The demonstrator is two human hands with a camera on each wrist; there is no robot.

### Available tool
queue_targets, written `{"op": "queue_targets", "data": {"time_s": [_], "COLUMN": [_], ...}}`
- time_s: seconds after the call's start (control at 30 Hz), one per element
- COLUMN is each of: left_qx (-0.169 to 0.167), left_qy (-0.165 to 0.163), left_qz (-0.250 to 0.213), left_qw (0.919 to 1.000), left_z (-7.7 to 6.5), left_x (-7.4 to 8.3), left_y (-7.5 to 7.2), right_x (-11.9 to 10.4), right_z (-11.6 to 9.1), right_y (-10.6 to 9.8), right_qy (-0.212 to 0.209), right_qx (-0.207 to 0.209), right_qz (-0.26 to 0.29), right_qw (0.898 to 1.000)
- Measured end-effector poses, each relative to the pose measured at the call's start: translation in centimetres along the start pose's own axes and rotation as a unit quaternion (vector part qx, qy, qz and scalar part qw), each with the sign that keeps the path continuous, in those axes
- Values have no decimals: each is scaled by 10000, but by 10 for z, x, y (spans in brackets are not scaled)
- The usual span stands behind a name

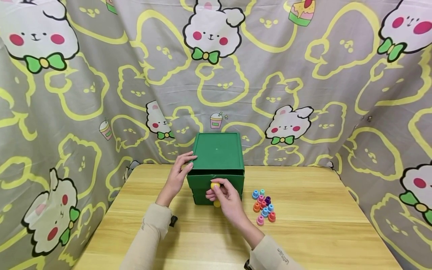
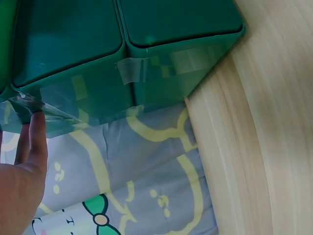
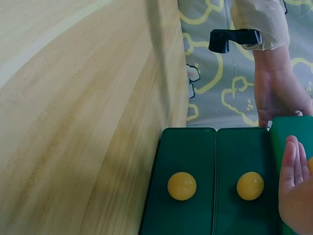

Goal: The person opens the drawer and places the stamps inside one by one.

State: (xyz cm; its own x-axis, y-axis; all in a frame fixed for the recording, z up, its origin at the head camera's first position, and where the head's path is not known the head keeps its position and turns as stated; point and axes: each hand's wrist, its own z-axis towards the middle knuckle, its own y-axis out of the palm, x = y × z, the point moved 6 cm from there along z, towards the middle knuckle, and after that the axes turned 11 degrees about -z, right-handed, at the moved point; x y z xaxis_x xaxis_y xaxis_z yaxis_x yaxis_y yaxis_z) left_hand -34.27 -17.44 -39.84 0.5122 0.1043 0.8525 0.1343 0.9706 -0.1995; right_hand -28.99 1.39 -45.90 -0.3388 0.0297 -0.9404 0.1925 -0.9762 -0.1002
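A green drawer box point(image 1: 217, 152) with yellow round knobs stands at the back of the table. My right hand point(image 1: 227, 195) pinches the top knob point(image 1: 215, 185) between thumb and fingers. The top drawer point(image 1: 202, 180) sticks out a little, with a dark gap above its front. Lower down, the right wrist view shows two closed drawers, each with its own knob point(image 3: 181, 186). My left hand point(image 1: 177, 176) rests against the box's left side near the upper edge, fingers point(image 2: 37, 134) extended and touching the taped side. What the top drawer holds is hidden.
Several small colourful plastic pegs point(image 1: 263, 206), in blue, pink, red, orange and purple, stand in a cluster right of the box. A patterned curtain point(image 1: 216, 82) hangs close behind the wooden table point(image 1: 320, 217). Black camera mounts point(image 3: 234, 38) sit at the wrists.
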Motion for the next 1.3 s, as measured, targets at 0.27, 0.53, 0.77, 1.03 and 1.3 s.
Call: {"op": "queue_targets", "data": {"time_s": [0.27,0.53,0.77,1.03,1.3], "left_qx": [-25,-25,-55,-30,-3], "left_qy": [62,1,-11,-50,-76], "left_qz": [28,-14,-6,30,18], "left_qw": [10000,10000,10000,10000,10000], "left_z": [0,0,0,-1,-1], "left_x": [-1,-3,-2,-1,-2], "left_y": [0,-2,-2,-1,-2], "right_x": [-2,-2,-3,-7,-8], "right_z": [-6,-14,-20,-27,-34], "right_y": [0,2,4,5,6], "right_qy": [133,193,64,138,305], "right_qx": [-38,-82,-170,-208,-170], "right_qz": [10,80,49,105,131], "right_qw": [9999,9997,9998,9996,9993]}}
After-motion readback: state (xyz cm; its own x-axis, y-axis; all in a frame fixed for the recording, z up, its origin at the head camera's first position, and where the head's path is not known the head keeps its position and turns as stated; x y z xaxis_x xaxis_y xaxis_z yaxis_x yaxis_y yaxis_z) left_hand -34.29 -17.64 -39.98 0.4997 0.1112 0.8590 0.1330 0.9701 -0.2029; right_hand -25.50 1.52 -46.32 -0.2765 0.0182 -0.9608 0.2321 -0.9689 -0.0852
